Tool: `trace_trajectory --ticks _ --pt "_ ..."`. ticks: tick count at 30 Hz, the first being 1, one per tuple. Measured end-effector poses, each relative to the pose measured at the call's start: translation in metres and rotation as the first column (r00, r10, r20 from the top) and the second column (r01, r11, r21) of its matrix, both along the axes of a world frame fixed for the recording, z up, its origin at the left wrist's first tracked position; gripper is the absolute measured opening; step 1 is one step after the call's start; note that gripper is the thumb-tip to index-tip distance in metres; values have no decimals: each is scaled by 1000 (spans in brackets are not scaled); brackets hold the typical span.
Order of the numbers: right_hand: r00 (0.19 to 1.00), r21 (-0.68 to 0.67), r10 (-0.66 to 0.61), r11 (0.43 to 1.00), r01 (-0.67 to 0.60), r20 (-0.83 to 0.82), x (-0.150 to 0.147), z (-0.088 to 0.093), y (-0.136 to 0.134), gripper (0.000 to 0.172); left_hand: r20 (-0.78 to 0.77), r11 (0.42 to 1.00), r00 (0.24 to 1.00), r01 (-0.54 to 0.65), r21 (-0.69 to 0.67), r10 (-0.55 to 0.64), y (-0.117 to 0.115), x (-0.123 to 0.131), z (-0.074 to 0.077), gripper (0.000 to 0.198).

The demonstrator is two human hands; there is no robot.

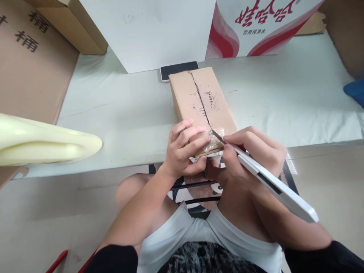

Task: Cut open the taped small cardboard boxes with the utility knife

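Note:
A small brown cardboard box [203, 98] lies on the pale green cloth, its top seam running away from me. My left hand [186, 148] grips the near left corner, fingers over the top and thumb at the near side. Clear tape [212, 141], crumpled, covers the near end of the seam. A white utility knife [273, 184] is held in my right hand [250, 155], its handle slanting toward the lower right. The blade tip touches the seam right by the tape, close to my left fingertips. The box's underside is hidden.
Behind the box, a dark-screened phone [179, 69] lies against a large white carton [159, 34] with red print. A pale yellow smooth object [51, 142] juts in from the left, before a big brown carton [31, 72]. Something blue [355, 91] sits at the right edge.

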State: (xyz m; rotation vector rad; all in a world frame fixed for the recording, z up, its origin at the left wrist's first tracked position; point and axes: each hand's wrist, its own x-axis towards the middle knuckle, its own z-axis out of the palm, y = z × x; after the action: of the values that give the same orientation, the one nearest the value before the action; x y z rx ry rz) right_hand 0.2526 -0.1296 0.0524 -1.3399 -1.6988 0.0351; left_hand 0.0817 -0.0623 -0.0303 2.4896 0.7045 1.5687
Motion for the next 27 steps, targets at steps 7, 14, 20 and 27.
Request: trace_trajectory --ticks 7,14,20,27 --pt "1000 -9 -6 1000 6 -6 0 2 1 12 11 1000 1000 9 -3 -9 0 0 -2 36" --pt "999 -40 -40 998 41 23 2 3 -1 12 -2 1000 1000 -1 3 1 0 0 -3 36" --pt "997 -84 -55 995 60 62 0 7 1 14 12 1000 1000 3 6 -3 1 2 -5 36" --pt "996 -190 -48 980 62 75 0 12 -1 14 35 1000 999 17 21 -18 1 4 -5 35"
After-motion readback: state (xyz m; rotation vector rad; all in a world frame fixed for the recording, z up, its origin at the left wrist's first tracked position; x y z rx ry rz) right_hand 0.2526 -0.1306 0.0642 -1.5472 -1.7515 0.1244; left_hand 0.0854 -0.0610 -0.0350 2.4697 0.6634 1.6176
